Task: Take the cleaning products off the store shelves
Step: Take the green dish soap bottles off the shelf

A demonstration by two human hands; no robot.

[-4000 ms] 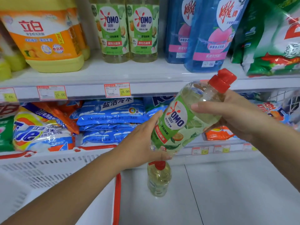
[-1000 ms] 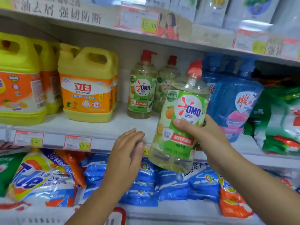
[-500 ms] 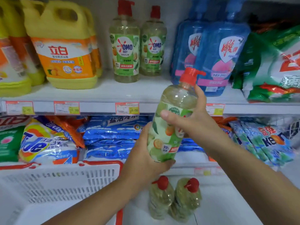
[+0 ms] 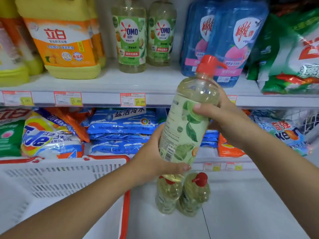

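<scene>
I hold an OMO dish-soap bottle (image 4: 187, 123) with a red pump top in front of the shelves, tilted a little right, its back label toward me. My right hand (image 4: 227, 119) grips its upper body. My left hand (image 4: 155, 157) cups its base with the thumb curled under it. Two more OMO bottles (image 4: 183, 194) stand on the white floor right below. Two others, the OMO bottles on the shelf (image 4: 143, 37), remain upright on the middle shelf.
A white basket with a red rim (image 4: 57, 178) sits at lower left. Yellow jugs (image 4: 63, 42) stand left on the shelf (image 4: 103, 97), blue refill pouches (image 4: 224, 38) and green bags (image 4: 290, 54) right. Detergent bags (image 4: 120, 130) fill the lower shelf.
The bottle has come down from the shelf in my right hand and turned so its back label faces me. My left hand has taken its base. The view has tipped down.
</scene>
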